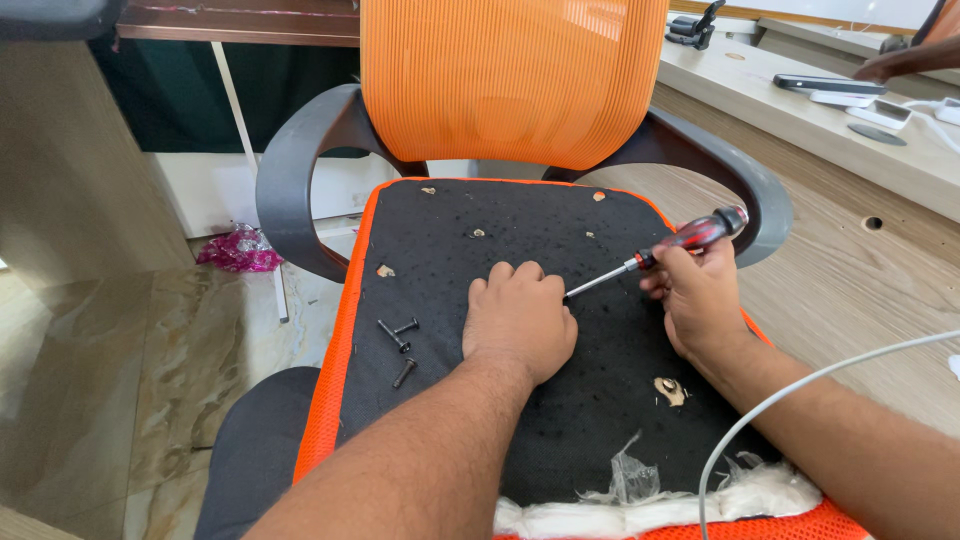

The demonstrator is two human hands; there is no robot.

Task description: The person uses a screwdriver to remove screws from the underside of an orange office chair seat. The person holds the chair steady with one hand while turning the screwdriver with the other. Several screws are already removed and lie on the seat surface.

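An orange office chair lies with the black underside of its seat (590,400) facing up. My left hand (518,318) rests on this black fabric with its fingers curled under, and what they hold is hidden. My right hand (700,300) grips a screwdriver (668,250) with a red and black handle. Its metal tip points left and reaches my left hand's fingers. Three dark loose screws (400,345) lie on the fabric to the left of my left hand. Several screw holes (478,233) show further up the seat.
The chair's orange mesh back (510,75) and grey armrests (285,190) stand behind the seat. A wooden desk (850,280) is on the right, with devices and another person's hand (905,62) at its far end. A white cable (800,400) crosses my right forearm. Pink wrapping (238,250) lies on the floor.
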